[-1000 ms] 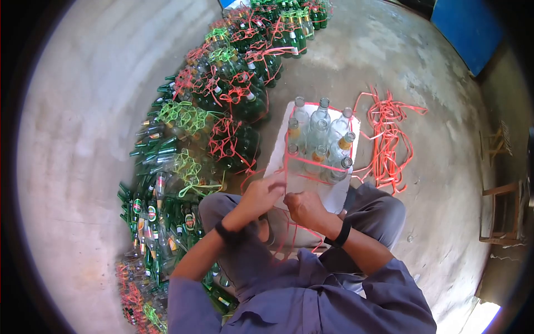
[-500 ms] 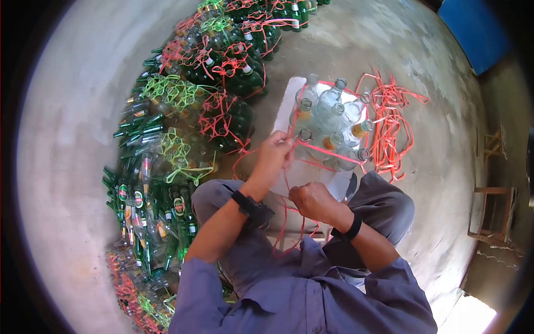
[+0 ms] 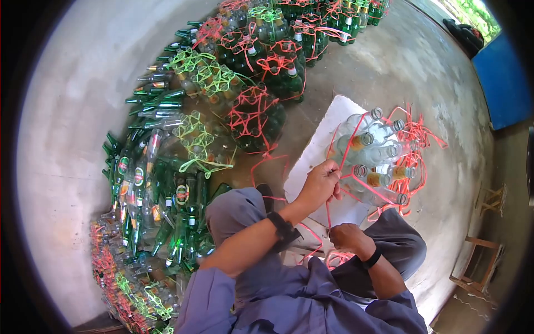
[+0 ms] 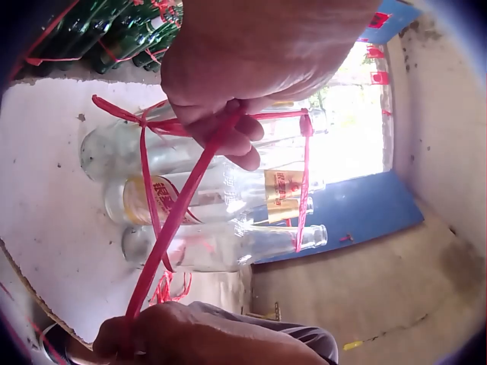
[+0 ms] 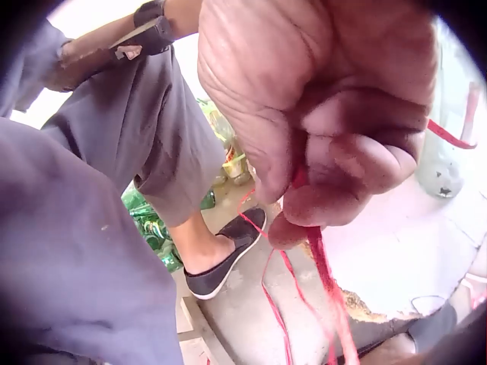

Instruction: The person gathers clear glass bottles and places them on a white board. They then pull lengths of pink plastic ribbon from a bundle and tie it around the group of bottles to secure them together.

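A cluster of clear glass bottles (image 3: pixel 384 151), some with yellowish labels, stands on a white board (image 3: pixel 317 145). Red plastic strapping (image 4: pixel 181 204) runs round the group, low on the bodies and at the necks. At the near left corner of the cluster, my left hand (image 3: pixel 322 183) pinches the strap between thumb and fingers. Lower and closer to my lap, my right hand (image 3: pixel 351 239) grips the same strap in curled fingers. The length between both hands looks taut. Loose strap ends (image 5: pixel 278 304) hang below the right hand in its wrist view.
Tied bundles of green bottles (image 3: pixel 253 122) line the left side, beside a heap of loose bottles (image 3: pixel 147 183). A tangle of red strapping (image 3: pixel 425 136) lies beyond the cluster. A small wooden frame (image 3: pixel 479 264) stands far right, and my knees flank the board.
My left hand has moved up and away from the right hand to the bottles' near corner, drawing out the strap between them. The head view has turned, shifting the bottles rightward.
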The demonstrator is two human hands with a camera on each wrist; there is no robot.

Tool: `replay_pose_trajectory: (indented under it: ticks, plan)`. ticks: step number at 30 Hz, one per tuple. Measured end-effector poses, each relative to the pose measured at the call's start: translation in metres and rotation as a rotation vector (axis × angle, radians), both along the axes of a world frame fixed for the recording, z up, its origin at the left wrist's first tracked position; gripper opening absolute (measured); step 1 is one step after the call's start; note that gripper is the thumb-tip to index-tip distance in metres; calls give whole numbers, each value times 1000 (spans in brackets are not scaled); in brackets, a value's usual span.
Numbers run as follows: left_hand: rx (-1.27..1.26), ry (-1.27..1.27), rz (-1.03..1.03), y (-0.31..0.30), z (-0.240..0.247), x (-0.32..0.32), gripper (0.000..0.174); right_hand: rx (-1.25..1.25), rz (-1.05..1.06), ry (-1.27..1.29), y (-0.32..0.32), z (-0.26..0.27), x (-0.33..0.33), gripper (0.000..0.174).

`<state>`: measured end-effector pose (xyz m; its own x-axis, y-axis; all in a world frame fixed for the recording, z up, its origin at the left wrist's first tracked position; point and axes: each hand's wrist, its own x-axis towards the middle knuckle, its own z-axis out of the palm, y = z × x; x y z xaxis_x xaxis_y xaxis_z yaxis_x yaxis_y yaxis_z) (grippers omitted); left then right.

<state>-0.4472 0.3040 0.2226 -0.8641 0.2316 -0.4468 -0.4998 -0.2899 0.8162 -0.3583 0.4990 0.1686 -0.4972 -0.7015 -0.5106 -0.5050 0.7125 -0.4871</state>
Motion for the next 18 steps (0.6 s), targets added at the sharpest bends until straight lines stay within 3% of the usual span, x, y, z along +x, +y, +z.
replay_pose_trajectory:
  ticks: [4, 8, 14, 18]
  plan:
    - [-153, 173, 6, 3, 4, 0, 11, 4, -41, -8, 1, -12, 4, 18]
    - [-313, 202, 0, 2, 9, 1, 16, 16, -99, 101, -11, 21, 3, 27]
    - [-185, 168, 24, 2, 11, 5, 18, 19, -285, 231, -28, 135, -18, 29]
    - [-275, 261, -4, 1, 15, 4, 18, -227, -440, 413, -30, 175, -35, 31]
